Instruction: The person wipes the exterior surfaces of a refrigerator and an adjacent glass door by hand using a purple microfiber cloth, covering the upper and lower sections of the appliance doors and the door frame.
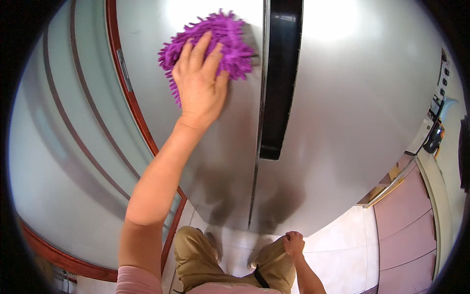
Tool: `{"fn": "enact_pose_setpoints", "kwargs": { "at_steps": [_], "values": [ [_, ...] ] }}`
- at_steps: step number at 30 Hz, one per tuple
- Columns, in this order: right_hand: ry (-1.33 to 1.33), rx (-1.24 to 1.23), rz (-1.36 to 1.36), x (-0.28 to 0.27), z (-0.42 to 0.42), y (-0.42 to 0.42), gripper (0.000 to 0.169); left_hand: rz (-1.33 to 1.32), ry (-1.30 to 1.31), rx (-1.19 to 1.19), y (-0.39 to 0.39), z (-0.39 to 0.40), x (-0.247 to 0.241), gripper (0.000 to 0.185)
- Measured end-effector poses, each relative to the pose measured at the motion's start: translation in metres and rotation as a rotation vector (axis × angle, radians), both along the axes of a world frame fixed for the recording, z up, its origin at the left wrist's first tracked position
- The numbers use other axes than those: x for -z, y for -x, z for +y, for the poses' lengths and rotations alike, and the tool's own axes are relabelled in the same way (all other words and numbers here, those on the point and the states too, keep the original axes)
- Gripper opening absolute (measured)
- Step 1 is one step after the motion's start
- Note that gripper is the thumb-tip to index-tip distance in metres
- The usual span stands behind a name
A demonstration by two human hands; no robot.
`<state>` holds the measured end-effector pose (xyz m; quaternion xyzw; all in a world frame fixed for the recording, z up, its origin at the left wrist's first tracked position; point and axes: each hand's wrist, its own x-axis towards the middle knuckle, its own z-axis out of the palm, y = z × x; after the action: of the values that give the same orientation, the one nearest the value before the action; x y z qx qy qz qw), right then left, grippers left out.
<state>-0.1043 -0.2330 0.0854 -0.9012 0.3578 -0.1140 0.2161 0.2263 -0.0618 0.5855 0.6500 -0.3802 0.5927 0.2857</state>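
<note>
My left hand presses a purple chenille cleaning cloth against the upper part of the left door of a silver double-door refrigerator. The fingers lie spread over the cloth's shaggy strands, and the palm hides part of it. Right of the cloth runs a long dark recessed handle strip along the gap between the doors. Lower down, my right hand rests on my right knee, over the tan trousers. It appears to hold nothing, and its fingers are too small to make out clearly.
To the left stands a frosted glass door with dark stripes and a reddish-brown frame. A counter with pink cabinet fronts and several items on it is at the right. Pale floor tiles lie below the refrigerator.
</note>
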Motion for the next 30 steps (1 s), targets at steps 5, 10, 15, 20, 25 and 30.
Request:
{"fn": "enact_pose_setpoints", "kwargs": {
  "at_steps": [5, 10, 15, 20, 25, 30],
  "values": [
    [-0.155, 0.036, 0.371, -0.012, -0.022, -0.020, 0.040, 0.018, -0.211, 0.029, 0.033, -0.022, 0.057, 0.060],
    [-0.213, 0.005, 0.483, -0.021, -0.031, -0.026, 0.044, 0.057, -0.400, 0.004, 0.046, -0.018, 0.148, 0.054],
    [-0.199, 0.025, 0.434, -0.023, -0.024, -0.027, 0.043, 0.134, -0.524, -0.032, 0.022, 0.031, 0.199, 0.055],
    [-0.195, 0.063, 0.366, -0.016, -0.029, -0.024, 0.040, 0.168, -0.393, -0.064, -0.008, 0.057, 0.137, 0.057],
    [-0.185, 0.063, 0.366, -0.017, -0.028, -0.025, 0.038, 0.063, -0.169, -0.108, -0.030, 0.054, 0.026, 0.053],
    [-0.146, 0.049, 0.375, -0.011, -0.026, -0.029, 0.036, -0.073, 0.010, -0.113, -0.077, 0.073, -0.051, 0.052]
  ]
}}
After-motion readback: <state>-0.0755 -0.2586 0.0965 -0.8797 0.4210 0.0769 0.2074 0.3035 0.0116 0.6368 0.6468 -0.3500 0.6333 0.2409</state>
